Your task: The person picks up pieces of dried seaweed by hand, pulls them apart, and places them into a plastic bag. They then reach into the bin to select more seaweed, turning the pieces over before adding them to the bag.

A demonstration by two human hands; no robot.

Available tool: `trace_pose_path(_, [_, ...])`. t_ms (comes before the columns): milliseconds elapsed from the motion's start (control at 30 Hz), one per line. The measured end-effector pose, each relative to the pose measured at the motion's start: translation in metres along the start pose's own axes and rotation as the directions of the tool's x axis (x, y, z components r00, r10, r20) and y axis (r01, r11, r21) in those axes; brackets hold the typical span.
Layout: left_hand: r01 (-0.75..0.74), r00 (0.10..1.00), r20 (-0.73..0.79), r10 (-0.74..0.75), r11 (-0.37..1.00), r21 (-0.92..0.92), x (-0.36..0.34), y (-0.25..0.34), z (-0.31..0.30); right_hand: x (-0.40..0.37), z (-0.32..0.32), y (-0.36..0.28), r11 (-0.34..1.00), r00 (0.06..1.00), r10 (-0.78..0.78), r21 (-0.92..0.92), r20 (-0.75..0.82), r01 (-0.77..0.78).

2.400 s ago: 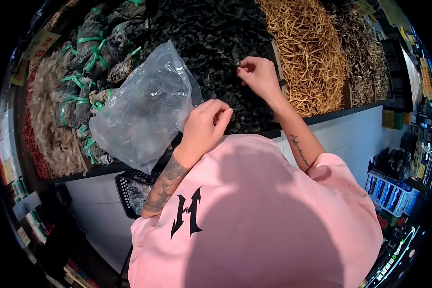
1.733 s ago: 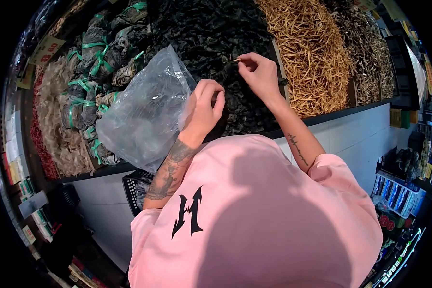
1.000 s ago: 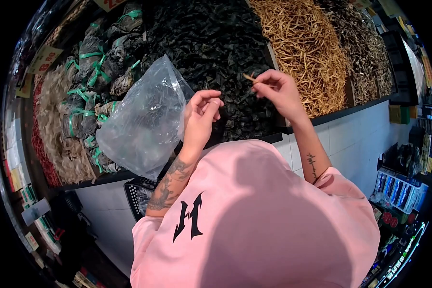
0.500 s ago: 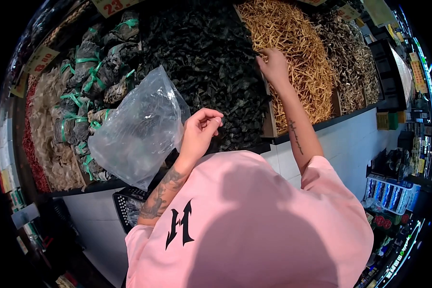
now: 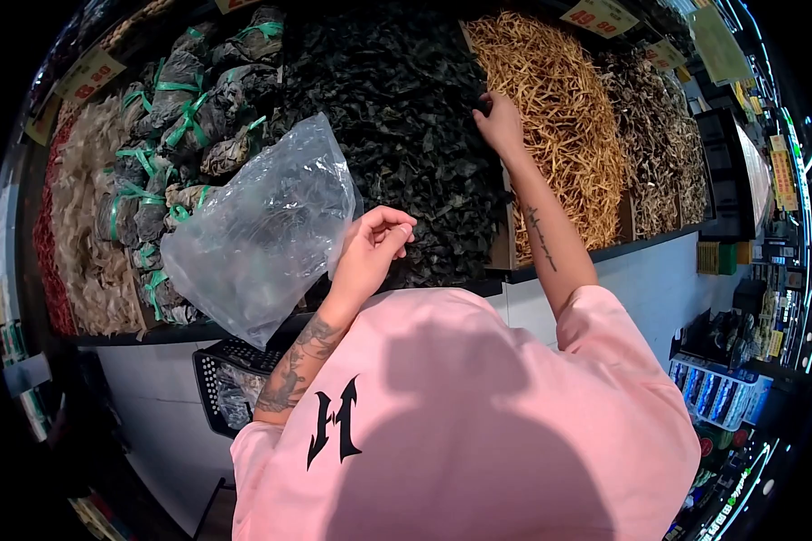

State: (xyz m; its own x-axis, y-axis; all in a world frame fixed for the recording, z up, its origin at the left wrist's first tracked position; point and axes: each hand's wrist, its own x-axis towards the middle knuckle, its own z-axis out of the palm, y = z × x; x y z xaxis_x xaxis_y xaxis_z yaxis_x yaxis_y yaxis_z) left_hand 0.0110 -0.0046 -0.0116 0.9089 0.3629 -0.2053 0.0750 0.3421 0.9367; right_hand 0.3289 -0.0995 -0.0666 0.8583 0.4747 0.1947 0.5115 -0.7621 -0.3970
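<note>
My left hand [image 5: 374, 245] is curled, its thumb pressed to the fingertips, in front of a bin of dark, leafy dried pieces [image 5: 388, 126]. A clear plastic bag [image 5: 262, 234] spreads out to the left of this hand, its edge running behind the hand and hiding the grip. Farther off, my right hand [image 5: 501, 126] is bent at the divider between the dark pieces and a bin of golden dried strips [image 5: 559, 135]. Its thumb and forefinger curve toward each other, with something dark between them that blends into the pieces behind.
Grey bundles with green ties [image 5: 185, 99] lie left of the dark pieces. Beyond them are pale crinkled sheets [image 5: 86, 216]. Brownish dried goods [image 5: 654, 135] fill the right-hand bin. A black basket [image 5: 230, 383] with plastic-wrapped contents is below the front ledge. Price signs [image 5: 600, 16] stand at the back.
My right hand has moved left, from over the golden strips' edge to the divider and dark pieces. My left hand keeps its curled shape beside the bag. The view has shifted slightly.
</note>
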Motion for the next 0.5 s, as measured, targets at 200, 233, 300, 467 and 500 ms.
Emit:
trace_pose_path(200, [0.000,0.999,0.045,-0.002,1.000,0.030,0.002,0.000,0.002,0.007,0.000,0.005,0.998,0.983,0.061,0.011,0.175,-0.063])
trace_pose_path(233, [-0.010,0.999,0.046,0.008,0.999,0.043,0.003,-0.001,0.002,0.009,-0.001,0.006,0.995,0.976,0.062,0.059,0.209,-0.076])
trace_pose_path(300, [-0.021,0.999,0.048,0.018,0.998,0.056,0.003,-0.002,0.003,0.011,-0.001,0.010,0.990,0.968,0.063,0.107,0.244,-0.092])
trace_pose_path(467, [-0.004,0.999,0.051,0.004,1.000,0.005,0.003,-0.002,0.004,0.016,0.010,0.023,0.973,0.974,0.029,0.215,0.225,-0.078])
trace_pose_path(500, [-0.006,0.998,0.056,0.006,1.000,0.000,0.003,-0.002,0.004,0.014,0.009,0.022,0.969,0.961,0.027,0.229,0.277,-0.093])
